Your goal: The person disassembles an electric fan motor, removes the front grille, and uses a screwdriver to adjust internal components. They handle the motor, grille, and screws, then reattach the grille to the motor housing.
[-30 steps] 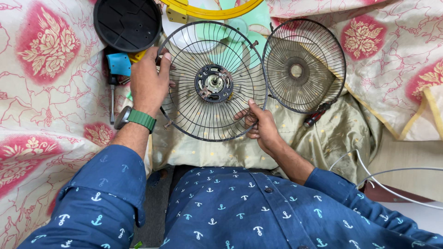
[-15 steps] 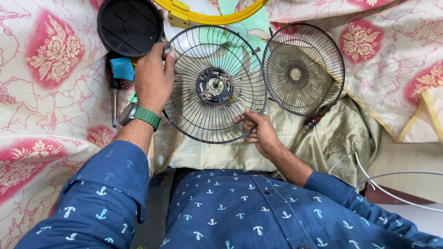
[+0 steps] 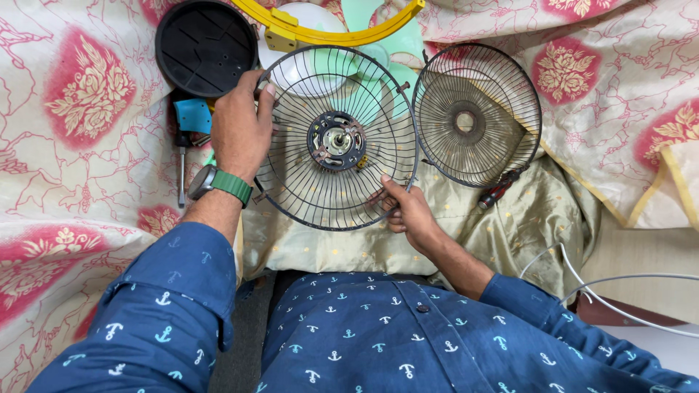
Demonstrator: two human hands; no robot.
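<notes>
Held between both hands: a round wire fan guard [image 3: 331, 138] with the motor hub [image 3: 336, 140] at its centre, lying flat over a pale gold cloth [image 3: 510, 233].

Left hand [image 3: 240, 127] laid along the guard's left rim, fingers curled over the upper-left edge and pressed onto the wires; a green-strapped watch [image 3: 218, 182] on that wrist. Right hand [image 3: 408, 211] at the lower-right rim, thumb on top and fingers underneath, pinching the outer ring.

Just right of the held guard, and touching or almost touching it at the rim: a second wire guard [image 3: 477, 113], tilted up on its edge. Whether the two rims actually met could not be told. Below that second guard, a small red-and-black screwdriver [image 3: 499, 191] on the cloth.

Crowded above the guard: a round black plastic cover [image 3: 205, 45] at upper left, a yellow curved band [image 3: 328, 20] across the top, pale green fan blades [image 3: 378, 62] showing through and behind the wires. Left of the left hand, a blue-handled tool [image 3: 191, 120] on a red-flowered sheet [image 3: 80, 145], close beside the wrist.

Open room mostly below the guard, between its lower edge and the blue anchor-print shirt [image 3: 378, 335]. White cable [image 3: 604, 280] curved at far right, well apart from both hands.
</notes>
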